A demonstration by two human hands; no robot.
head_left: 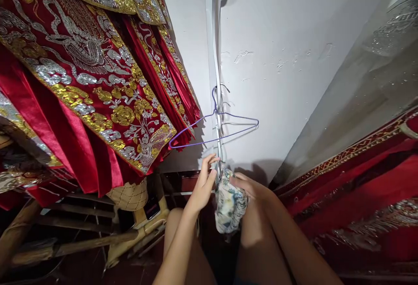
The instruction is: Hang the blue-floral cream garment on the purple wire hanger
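Note:
A purple wire hanger hangs from a light metal stand in front of me. Below it, my right hand grips a bunched piece of patterned cloth, white with blue, green and dark markings. This cloth dangles between my knees, and its folds hide part of the fingers. Just left of the pole and the cloth's top, my left hand has its fingers apart, with nothing visible in it. A small dark hook on the pole sits close to its fingertips.
Red garments embroidered in gold and silver hang at the left. Beneath them stands a bamboo chair. A white wall with peeling patches rises behind the stand. Red fabric with patterned trim fills the lower right.

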